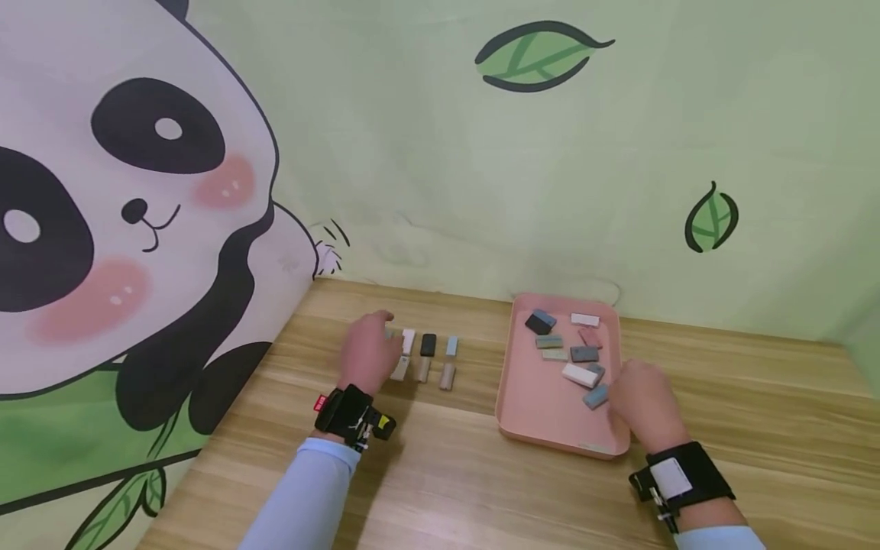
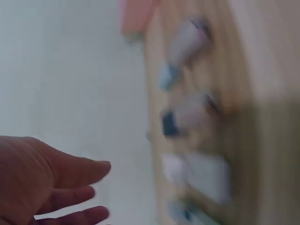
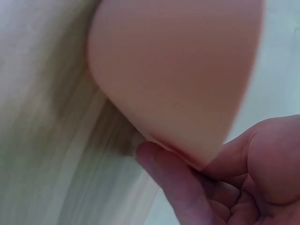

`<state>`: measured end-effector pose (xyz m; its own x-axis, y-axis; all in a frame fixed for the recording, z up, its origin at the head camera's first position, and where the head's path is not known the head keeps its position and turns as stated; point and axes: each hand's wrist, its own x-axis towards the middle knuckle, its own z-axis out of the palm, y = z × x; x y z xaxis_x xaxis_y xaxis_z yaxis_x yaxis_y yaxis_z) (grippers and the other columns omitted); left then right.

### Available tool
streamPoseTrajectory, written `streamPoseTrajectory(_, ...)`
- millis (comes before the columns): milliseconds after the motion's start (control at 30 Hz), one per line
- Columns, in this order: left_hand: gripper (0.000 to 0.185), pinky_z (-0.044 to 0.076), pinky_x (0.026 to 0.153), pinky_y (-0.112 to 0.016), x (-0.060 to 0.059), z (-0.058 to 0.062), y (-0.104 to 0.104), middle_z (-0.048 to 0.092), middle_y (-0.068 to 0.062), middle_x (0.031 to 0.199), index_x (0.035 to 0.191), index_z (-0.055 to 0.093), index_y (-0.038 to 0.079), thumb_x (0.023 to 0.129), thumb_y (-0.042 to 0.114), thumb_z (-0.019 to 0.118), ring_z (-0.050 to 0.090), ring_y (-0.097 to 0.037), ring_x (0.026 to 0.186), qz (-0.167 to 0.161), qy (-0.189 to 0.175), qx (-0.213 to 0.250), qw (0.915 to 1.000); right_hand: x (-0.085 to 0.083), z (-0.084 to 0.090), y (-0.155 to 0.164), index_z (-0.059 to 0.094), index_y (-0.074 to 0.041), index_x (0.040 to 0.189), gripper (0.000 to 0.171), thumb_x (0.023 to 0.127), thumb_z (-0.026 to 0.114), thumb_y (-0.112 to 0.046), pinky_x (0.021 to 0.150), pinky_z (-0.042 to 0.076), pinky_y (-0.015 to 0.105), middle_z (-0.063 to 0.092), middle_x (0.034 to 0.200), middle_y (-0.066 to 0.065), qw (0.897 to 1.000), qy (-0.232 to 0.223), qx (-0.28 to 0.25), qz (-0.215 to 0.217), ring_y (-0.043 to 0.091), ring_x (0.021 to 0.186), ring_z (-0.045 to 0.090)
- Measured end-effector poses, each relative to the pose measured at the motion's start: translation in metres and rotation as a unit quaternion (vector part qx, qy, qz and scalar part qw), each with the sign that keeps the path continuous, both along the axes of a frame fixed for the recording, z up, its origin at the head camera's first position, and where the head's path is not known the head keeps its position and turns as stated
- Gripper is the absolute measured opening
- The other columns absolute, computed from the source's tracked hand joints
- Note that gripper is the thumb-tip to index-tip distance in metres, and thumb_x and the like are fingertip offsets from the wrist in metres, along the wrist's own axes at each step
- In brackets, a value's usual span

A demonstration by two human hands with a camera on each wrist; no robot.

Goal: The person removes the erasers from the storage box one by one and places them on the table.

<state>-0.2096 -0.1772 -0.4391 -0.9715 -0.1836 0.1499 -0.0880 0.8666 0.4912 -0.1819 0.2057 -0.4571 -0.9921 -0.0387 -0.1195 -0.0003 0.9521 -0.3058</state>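
My left hand hovers over the left end of a short row of small blocks on the wooden table, white, black and light blue with tan ones in front. In the blurred left wrist view its fingers are loosely spread and hold nothing. My right hand is at the right rim of the pink tray, beside a blue block. In the right wrist view a finger lies under the tray rim, with the thumb side on the other side of it.
The tray carries several small blocks in grey, blue, white and pink. The table stands in a corner: a panda wall on the left, a green leaf-patterned wall behind.
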Motion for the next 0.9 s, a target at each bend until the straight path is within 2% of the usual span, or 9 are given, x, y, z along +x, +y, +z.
streamPoseTrajectory(67, 0.045, 0.051, 0.075, -0.039, -0.003, 0.005, 0.015, 0.061, -0.014, 0.12, 0.125, 0.056, 0.009, 0.083, 0.02, 0.065, 0.059, -0.027, 0.096, -0.036, 0.031, 0.002, 0.9989, -0.001, 0.001, -0.001, 0.057, 0.001, 0.065, 0.025, 0.087, 0.047, -0.005, 0.045, 0.032, 0.026, 0.046, 0.059, 0.007, 1.0, -0.013, 0.002, 0.0, 0.018, 0.052, 0.046)
streamPoseTrajectory(133, 0.053, 0.046, 0.092, -0.043, -0.007, 0.008, 0.033, 0.054, -0.014, 0.13, 0.131, 0.051, 0.01, 0.082, 0.022, 0.067, 0.052, -0.029, 0.114, -0.068, 0.047, 0.001, 0.9966, -0.003, 0.002, -0.002, 0.057, 0.002, 0.067, 0.024, 0.088, 0.047, -0.006, 0.045, 0.031, 0.025, 0.046, 0.06, 0.007, 0.999, -0.03, -0.008, -0.013, 0.018, 0.052, 0.047)
streamPoseTrajectory(233, 0.065, 0.037, 0.104, -0.048, -0.009, 0.013, 0.065, 0.044, -0.015, 0.139, 0.138, 0.042, 0.013, 0.081, 0.025, 0.071, 0.041, -0.032, 0.128, -0.116, 0.049, -0.006, 0.992, -0.003, 0.003, -0.002, 0.058, 0.003, 0.07, 0.022, 0.087, 0.047, -0.006, 0.044, 0.033, 0.025, 0.048, 0.062, 0.008, 0.998, -0.046, -0.029, -0.031, 0.018, 0.052, 0.049)
streamPoseTrajectory(400, 0.071, 0.031, 0.108, -0.048, -0.011, 0.016, 0.116, 0.036, -0.016, 0.146, 0.142, 0.036, 0.017, 0.081, 0.032, 0.07, 0.034, -0.033, 0.134, -0.2, 0.051, -0.035, 0.9778, -0.002, 0.002, -0.002, 0.06, 0.003, 0.073, 0.021, 0.085, 0.045, -0.004, 0.043, 0.035, 0.025, 0.049, 0.061, 0.006, 0.995, -0.054, -0.066, -0.049, 0.017, 0.05, 0.05)
streamPoseTrajectory(567, 0.074, 0.031, 0.109, -0.045, -0.012, 0.006, 0.155, 0.037, -0.011, 0.145, 0.142, 0.035, 0.017, 0.08, 0.037, 0.07, 0.034, -0.029, 0.135, -0.266, 0.06, -0.072, 0.9594, -0.001, 0.003, -0.002, 0.062, 0.002, 0.075, 0.022, 0.086, 0.045, -0.006, 0.042, 0.035, 0.025, 0.049, 0.06, 0.005, 0.991, -0.06, -0.096, -0.066, 0.016, 0.049, 0.051)
streamPoseTrajectory(633, 0.075, 0.032, 0.109, -0.044, -0.012, 0.0, 0.17, 0.036, -0.008, 0.145, 0.142, 0.034, 0.02, 0.08, 0.038, 0.07, 0.034, -0.027, 0.135, -0.286, 0.053, -0.089, 0.9527, -0.001, 0.003, -0.002, 0.063, 0.003, 0.076, 0.022, 0.086, 0.045, -0.006, 0.042, 0.035, 0.025, 0.05, 0.06, 0.006, 0.991, -0.057, -0.099, -0.068, 0.016, 0.05, 0.051)
streamPoseTrajectory(733, 0.074, 0.033, 0.107, -0.042, -0.011, -0.009, 0.189, 0.037, -0.004, 0.144, 0.143, 0.033, 0.026, 0.08, 0.042, 0.07, 0.033, -0.024, 0.135, -0.308, 0.022, -0.119, 0.9437, -0.001, 0.002, -0.001, 0.063, 0.004, 0.077, 0.022, 0.085, 0.046, -0.006, 0.042, 0.036, 0.025, 0.051, 0.061, 0.007, 0.992, -0.051, -0.098, -0.067, 0.016, 0.05, 0.051)
streamPoseTrajectory(800, 0.073, 0.036, 0.106, -0.041, -0.008, -0.011, 0.201, 0.039, -0.002, 0.143, 0.142, 0.034, 0.031, 0.08, 0.043, 0.069, 0.034, -0.024, 0.134, -0.319, -0.001, -0.139, 0.9376, 0.0, 0.003, 0.0, 0.063, 0.004, 0.078, 0.022, 0.085, 0.046, -0.006, 0.042, 0.036, 0.025, 0.052, 0.061, 0.007, 0.992, -0.05, -0.099, -0.066, 0.016, 0.05, 0.052)
streamPoseTrajectory(900, 0.068, 0.041, 0.101, -0.039, -0.004, -0.014, 0.214, 0.043, 0.0, 0.141, 0.14, 0.037, 0.033, 0.08, 0.041, 0.069, 0.038, -0.024, 0.132, -0.336, -0.013, -0.17, 0.9262, 0.001, 0.003, 0.002, 0.064, 0.004, 0.077, 0.022, 0.085, 0.046, -0.006, 0.042, 0.037, 0.026, 0.053, 0.061, 0.006, 0.992, -0.044, -0.099, -0.064, 0.016, 0.05, 0.052)
